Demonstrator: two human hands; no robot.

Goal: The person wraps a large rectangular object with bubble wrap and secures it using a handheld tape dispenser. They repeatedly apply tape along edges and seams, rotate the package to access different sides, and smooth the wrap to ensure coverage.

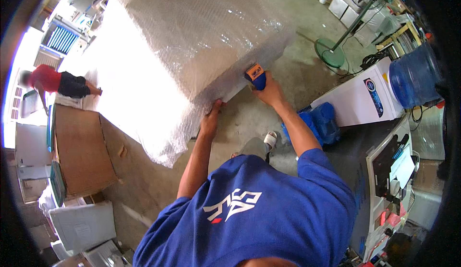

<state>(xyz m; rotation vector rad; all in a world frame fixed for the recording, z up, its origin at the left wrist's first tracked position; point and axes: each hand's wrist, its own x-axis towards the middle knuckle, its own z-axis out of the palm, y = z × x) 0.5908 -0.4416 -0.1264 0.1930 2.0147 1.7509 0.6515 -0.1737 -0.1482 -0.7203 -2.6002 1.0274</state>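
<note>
Bubble-wrapped, a bulky bundle (211,51) spreads from eleven to twelve o'clock. The left hand (210,119) touches its near edge at six; whether the fingers close on it, I cannot tell. The right hand (269,92) grips a blue-and-orange tool (256,76) by the bundle's side, toward one. A fan (330,52) stands at two, cardboard (84,152) at nine.

The left hand (210,120) reaches forward with thumb extended; the right hand (271,92), farther out, curls its fingers (260,94) in a grip, its forearm (295,125) slanting inward.
</note>
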